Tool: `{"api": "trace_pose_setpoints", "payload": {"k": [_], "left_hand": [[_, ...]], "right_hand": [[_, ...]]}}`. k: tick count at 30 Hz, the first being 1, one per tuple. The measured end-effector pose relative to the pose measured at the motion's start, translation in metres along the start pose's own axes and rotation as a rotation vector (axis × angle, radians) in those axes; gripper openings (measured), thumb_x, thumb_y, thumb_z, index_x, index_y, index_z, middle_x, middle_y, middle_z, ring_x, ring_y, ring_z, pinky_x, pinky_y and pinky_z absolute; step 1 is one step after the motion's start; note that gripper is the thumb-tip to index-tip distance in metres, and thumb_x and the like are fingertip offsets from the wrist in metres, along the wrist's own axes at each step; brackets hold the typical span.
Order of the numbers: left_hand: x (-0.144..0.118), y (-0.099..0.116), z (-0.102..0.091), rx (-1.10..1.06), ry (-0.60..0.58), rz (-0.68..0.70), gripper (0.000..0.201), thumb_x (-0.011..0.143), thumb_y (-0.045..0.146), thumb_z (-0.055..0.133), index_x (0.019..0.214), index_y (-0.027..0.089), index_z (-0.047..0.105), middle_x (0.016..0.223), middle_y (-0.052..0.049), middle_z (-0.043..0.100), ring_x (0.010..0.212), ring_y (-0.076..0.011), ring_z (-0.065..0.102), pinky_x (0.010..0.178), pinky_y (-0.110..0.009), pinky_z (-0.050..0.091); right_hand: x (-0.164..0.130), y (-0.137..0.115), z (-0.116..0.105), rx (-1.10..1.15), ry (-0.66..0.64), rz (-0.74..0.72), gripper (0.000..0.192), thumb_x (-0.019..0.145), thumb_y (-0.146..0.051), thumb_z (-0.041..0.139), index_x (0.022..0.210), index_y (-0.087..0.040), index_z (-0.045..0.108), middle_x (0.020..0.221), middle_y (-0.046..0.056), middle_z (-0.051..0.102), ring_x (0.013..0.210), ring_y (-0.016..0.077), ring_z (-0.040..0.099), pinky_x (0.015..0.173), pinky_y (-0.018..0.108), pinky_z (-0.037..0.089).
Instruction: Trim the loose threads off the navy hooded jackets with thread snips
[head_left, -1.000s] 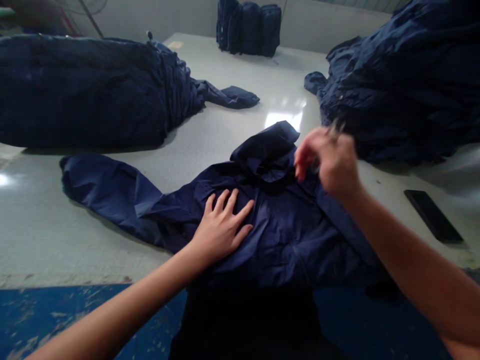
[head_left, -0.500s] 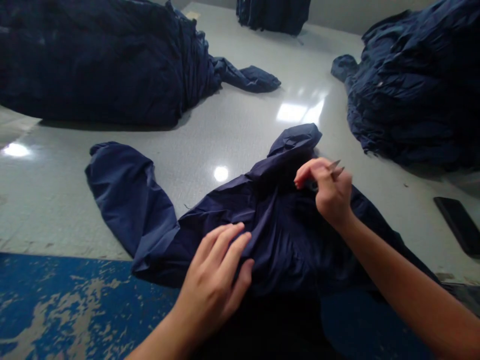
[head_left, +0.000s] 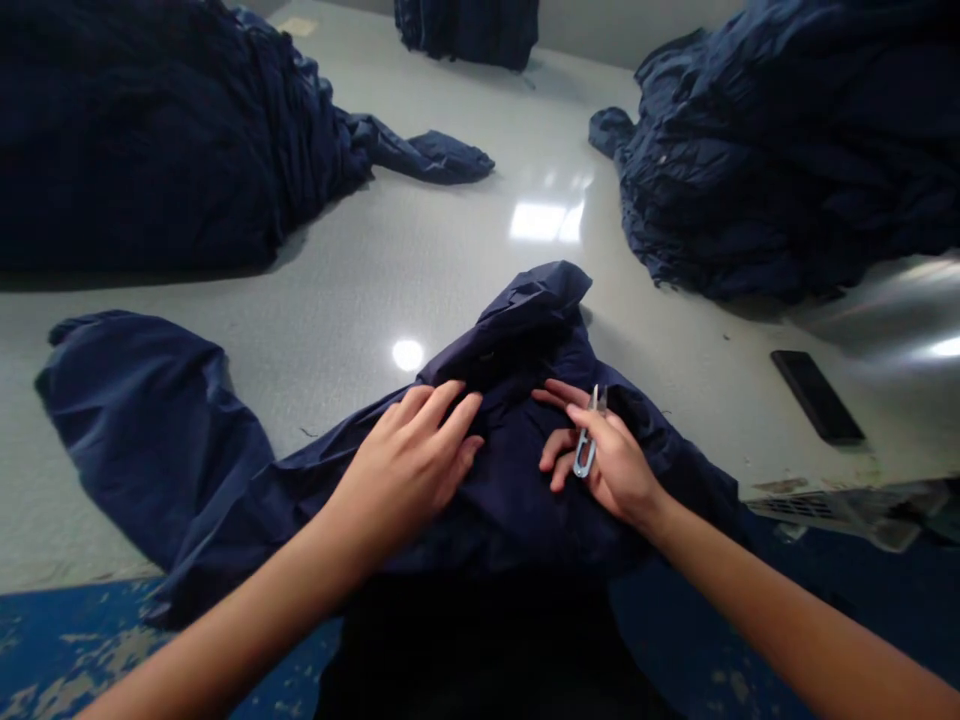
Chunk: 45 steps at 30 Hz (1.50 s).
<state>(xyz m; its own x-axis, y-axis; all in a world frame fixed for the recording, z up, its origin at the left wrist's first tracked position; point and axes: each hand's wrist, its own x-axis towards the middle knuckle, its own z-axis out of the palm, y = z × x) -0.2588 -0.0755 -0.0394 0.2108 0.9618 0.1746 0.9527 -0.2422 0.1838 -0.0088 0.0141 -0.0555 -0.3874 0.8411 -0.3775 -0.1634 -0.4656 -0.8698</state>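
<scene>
Having dropped from mid-air, the right hand point(head_left: 607, 460), gripping thread snips point(head_left: 587, 447), now rests beside the flat, spread left hand point(head_left: 409, 465) on the navy garment point(head_left: 517, 490) at lower centre, ready for close trimming

A crumpled navy jacket point(head_left: 517, 480) lies spread on the table, small metal snips point(head_left: 587, 445) atop it.

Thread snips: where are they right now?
In the head view, the thread snips sit in the right hand, just right of centre, over the navy garment near its collar, with the left hand flat on the cloth alongside.
</scene>
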Motion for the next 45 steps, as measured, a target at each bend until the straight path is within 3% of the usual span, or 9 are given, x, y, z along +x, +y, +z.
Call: {"api": "trace_pose_setpoints", "payload": {"k": [5,9,13,18,20,25,30,36,45], "left_hand": [[0.029,-0.023,0.019,-0.007,-0.089,-0.004,0.083,0.098,0.06,0.066,0.162,0.014,0.043,0.158,-0.02,0.051,0.132,-0.0409,0.055,0.112,-0.054,0.049],[0.016,-0.021,0.015,-0.01,-0.158,0.048,0.099,0.093,0.056,0.074,0.171,0.019,0.026,0.165,-0.019,0.045,0.135,-0.041,0.054,0.109,-0.054,0.052],[-0.009,-0.005,0.011,0.001,-0.19,0.085,0.093,0.095,0.053,0.072,0.17,0.022,0.028,0.166,-0.018,0.045,0.141,-0.042,0.05,0.108,-0.056,0.051],[-0.037,0.005,0.009,-0.041,-0.151,0.007,0.103,0.088,0.06,0.079,0.168,0.018,0.028,0.164,-0.019,0.047,0.138,-0.0425,0.053,0.109,-0.057,0.054],[-0.038,0.013,0.004,-0.059,-0.108,-0.055,0.097,0.09,0.059,0.077,0.164,0.013,0.034,0.158,-0.021,0.052,0.135,-0.0428,0.055,0.11,-0.057,0.054],[-0.01,0.046,-0.006,-0.295,0.172,-0.118,0.028,0.108,0.027,0.055,0.133,0.016,0.061,0.136,-0.014,0.064,0.124,-0.0281,0.065,0.107,-0.042,0.056],[0.014,0.056,0.02,-0.413,0.059,0.008,0.037,0.104,0.036,0.066,0.138,0.02,0.059,0.131,-0.01,0.067,0.123,-0.0286,0.063,0.107,-0.043,0.056],[0.016,0.054,0.058,-0.273,0.0,-0.081,0.053,0.098,0.039,0.075,0.139,0.012,0.057,0.137,-0.02,0.065,0.123,-0.039,0.065,0.105,-0.054,0.056],[0.007,0.059,0.035,-0.568,0.103,-0.01,0.06,0.092,0.029,0.08,0.143,0.022,0.048,0.128,-0.01,0.058,0.116,-0.0274,0.057,0.1,-0.042,0.053]], "right_hand": [[-0.049,0.014,-0.007,0.038,0.037,0.077,0.044,0.101,-0.038,0.06,0.145,-0.029,0.059,0.167,0.015,0.048,0.08,0.0245,0.081,0.042,0.035,0.064],[-0.068,0.009,-0.014,-0.103,0.018,0.033,0.035,0.107,-0.04,0.052,0.132,-0.023,0.069,0.148,0.016,0.064,0.092,0.0276,0.08,0.051,0.033,0.066],[-0.045,-0.012,-0.018,-0.537,-0.019,-0.259,0.029,0.108,-0.034,0.052,0.115,-0.019,0.076,0.131,0.014,0.072,0.095,0.0226,0.078,0.065,0.029,0.066],[-0.007,-0.019,-0.023,-0.846,-0.018,-0.174,0.035,0.108,-0.031,0.048,0.134,-0.016,0.066,0.126,0.015,0.069,0.059,0.0115,0.069,0.042,0.025,0.055],[-0.003,-0.011,-0.023,-0.936,-0.028,-0.285,0.035,0.109,-0.033,0.047,0.131,-0.017,0.068,0.132,0.015,0.065,0.072,0.016,0.074,0.051,0.029,0.06],[-0.004,0.01,-0.022,-1.228,-0.004,-0.631,0.023,0.102,-0.022,0.059,0.119,-0.014,0.073,0.118,0.016,0.064,0.103,0.0299,0.071,0.091,0.047,0.06],[-0.002,0.009,-0.023,-1.011,-0.023,-0.715,0.013,0.102,-0.014,0.059,0.097,-0.018,0.07,0.101,0.008,0.067,0.095,0.0224,0.068,0.087,0.036,0.055],[0.0,0.0,-0.022,-1.075,-0.042,-0.535,0.002,0.095,-0.016,0.072,0.095,-0.017,0.07,0.102,0.008,0.067,0.094,0.0224,0.067,0.088,0.037,0.051],[-0.025,-0.024,-0.02,-0.699,-0.173,-0.441,0.007,0.095,-0.02,0.073,0.088,-0.02,0.071,0.101,0.004,0.068,0.094,0.0189,0.066,0.083,0.032,0.048]]}}
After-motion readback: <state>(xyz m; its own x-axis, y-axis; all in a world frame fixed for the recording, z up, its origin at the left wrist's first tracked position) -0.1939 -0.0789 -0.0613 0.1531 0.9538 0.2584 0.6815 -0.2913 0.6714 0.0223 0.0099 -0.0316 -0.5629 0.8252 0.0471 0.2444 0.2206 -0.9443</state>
